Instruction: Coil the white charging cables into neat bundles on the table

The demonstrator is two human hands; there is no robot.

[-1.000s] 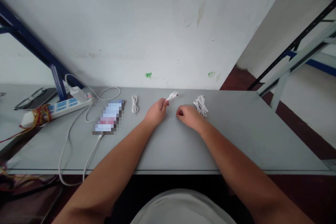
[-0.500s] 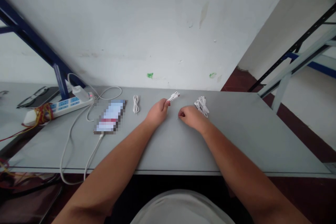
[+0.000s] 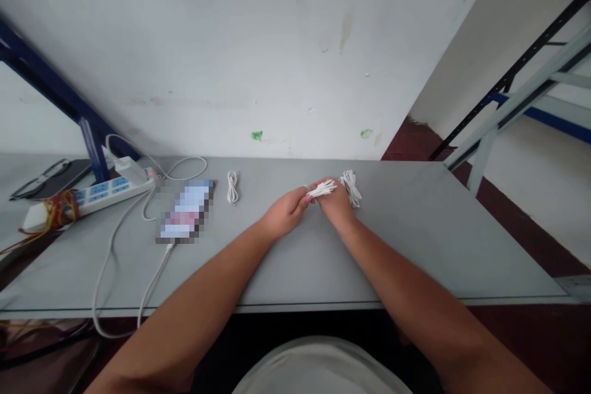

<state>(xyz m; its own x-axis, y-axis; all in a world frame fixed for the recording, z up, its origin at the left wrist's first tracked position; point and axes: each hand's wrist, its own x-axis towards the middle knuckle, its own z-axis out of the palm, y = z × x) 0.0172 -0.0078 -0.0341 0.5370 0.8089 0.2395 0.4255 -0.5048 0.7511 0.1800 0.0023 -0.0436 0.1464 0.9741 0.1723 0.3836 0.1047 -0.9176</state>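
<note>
My left hand (image 3: pixel 286 212) and my right hand (image 3: pixel 337 206) meet over the grey table (image 3: pixel 415 240), near its back edge. A short bunch of white cable (image 3: pixel 322 189) runs between them. My left fingers pinch it, and my right fingers close around it from the other side. Just beyond my right hand lies a coiled white cable (image 3: pixel 351 188), not touching the bunch. Another small white cable coil (image 3: pixel 232 188) lies further left, well apart from my left hand.
A phone (image 3: pixel 186 211) with a blurred screen lies left of my hands, its white cable looping off the table's front edge. Behind it are a white power strip (image 3: pixel 108 195) with a plugged-in charger, glasses (image 3: pixel 39 178) and tangled coloured wires (image 3: pixel 58 209).
My hands have moved together, with my right hand sliding left and back. The white cable bunch now lies across both hands and has turned nearly level. The view has shifted slightly.
</note>
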